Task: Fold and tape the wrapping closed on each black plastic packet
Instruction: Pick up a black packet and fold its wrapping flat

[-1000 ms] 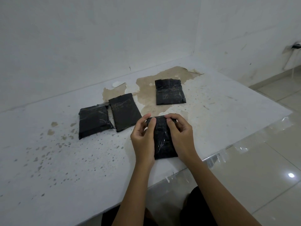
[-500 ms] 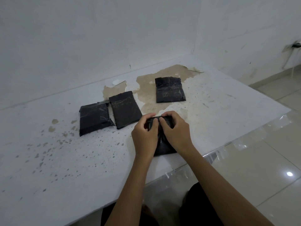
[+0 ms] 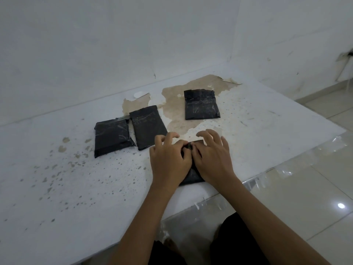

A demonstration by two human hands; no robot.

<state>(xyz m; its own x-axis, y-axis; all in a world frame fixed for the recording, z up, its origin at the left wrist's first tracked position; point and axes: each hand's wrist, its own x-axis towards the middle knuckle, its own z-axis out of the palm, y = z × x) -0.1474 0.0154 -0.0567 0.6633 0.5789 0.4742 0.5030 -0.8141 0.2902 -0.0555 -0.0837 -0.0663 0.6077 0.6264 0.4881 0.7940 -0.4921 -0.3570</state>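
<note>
A black plastic packet (image 3: 192,176) lies near the table's front edge, mostly covered by my hands. My left hand (image 3: 169,159) and my right hand (image 3: 214,159) press flat on it side by side, thumbs meeting at its top middle, fingers spread. Three more black packets lie farther back: one at the left (image 3: 111,136), one beside it and touching it (image 3: 148,126), and one alone at the back right (image 3: 200,105). All three show shiny tape streaks. No tape roll is in view.
The white table (image 3: 76,188) is speckled and has a large brown peeled patch (image 3: 177,109) in the middle rear. White walls close the back and right rear. The table's front edge (image 3: 286,165) drops to a glossy tiled floor (image 3: 305,197).
My hands went from pinching the packet's top edge to lying flat over it, pressing it down onto the table. The other three packets have not moved.
</note>
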